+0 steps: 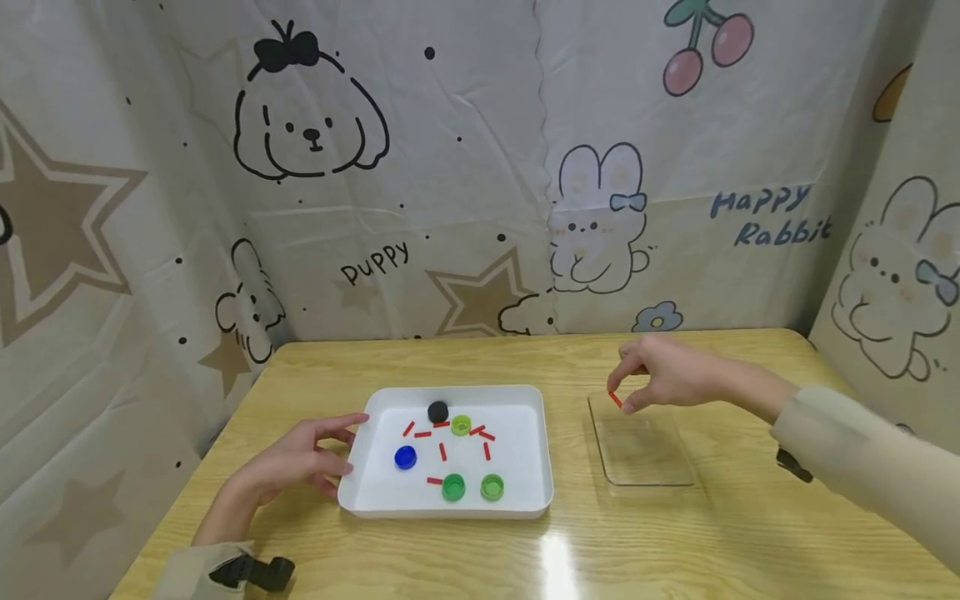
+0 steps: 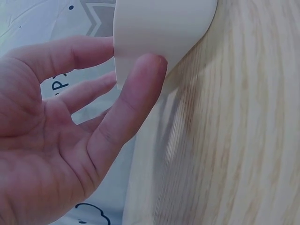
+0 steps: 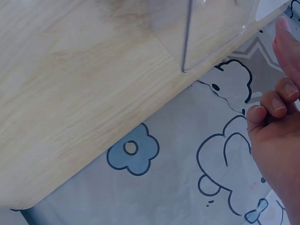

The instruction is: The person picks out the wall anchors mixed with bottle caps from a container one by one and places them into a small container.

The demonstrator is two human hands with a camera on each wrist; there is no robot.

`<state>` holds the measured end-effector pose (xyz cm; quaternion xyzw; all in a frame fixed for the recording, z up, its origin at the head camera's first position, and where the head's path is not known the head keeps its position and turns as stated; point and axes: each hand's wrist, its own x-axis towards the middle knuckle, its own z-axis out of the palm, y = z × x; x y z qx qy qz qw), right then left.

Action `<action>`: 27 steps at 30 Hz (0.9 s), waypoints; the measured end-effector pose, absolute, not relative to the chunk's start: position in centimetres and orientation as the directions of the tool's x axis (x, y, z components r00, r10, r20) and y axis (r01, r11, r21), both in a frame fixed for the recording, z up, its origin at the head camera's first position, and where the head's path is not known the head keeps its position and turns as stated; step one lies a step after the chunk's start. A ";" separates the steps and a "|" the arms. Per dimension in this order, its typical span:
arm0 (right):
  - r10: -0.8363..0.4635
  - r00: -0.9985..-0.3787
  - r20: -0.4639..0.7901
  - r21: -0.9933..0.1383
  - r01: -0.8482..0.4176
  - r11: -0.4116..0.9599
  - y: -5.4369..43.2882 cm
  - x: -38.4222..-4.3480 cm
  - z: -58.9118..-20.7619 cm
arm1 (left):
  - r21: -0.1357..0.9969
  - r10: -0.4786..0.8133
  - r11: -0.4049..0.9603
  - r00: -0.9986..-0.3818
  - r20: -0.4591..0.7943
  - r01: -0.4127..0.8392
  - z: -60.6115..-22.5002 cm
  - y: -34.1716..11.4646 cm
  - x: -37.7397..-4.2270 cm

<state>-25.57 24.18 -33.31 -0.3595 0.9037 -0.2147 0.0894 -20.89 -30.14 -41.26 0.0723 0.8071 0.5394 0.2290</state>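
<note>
My right hand [image 1: 671,372] pinches a small red stick [image 1: 616,400] between thumb and index finger, over the back part of a clear plastic box [image 1: 641,485]. In the right wrist view that hand [image 3: 276,122] is partly cut off, with its other fingers curled in. A white tray [image 1: 546,467] lies to the left. My left hand [image 1: 300,458] touches the tray's left side with its fingers and thumb extended; the left wrist view shows the thumb against the outer wall [image 2: 159,28]. Several red sticks [image 1: 442,452] are scattered in the tray.
Among the sticks in the tray are a black cap [image 1: 438,412], a blue cap [image 1: 405,457], a yellow-green cap [image 1: 461,425], a green cap [image 1: 453,487] and a light green cap [image 1: 492,487]. The wooden table [image 1: 322,550] ends at a printed curtain [image 1: 465,200] behind.
</note>
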 end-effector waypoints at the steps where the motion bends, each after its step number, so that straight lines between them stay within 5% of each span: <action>1: -0.690 -0.724 0.000 -0.451 -0.616 0.646 24.4 -25.4 -33.4 | 0.904 0.362 0.406 -0.886 -0.291 -0.131 -41.3 -30.1 -20.9; 27: -0.681 -0.732 0.016 -0.492 -0.599 0.632 26.1 -23.6 -36.4 | 0.893 0.333 0.425 -0.892 -0.305 -0.147 -41.1 -29.7 -21.1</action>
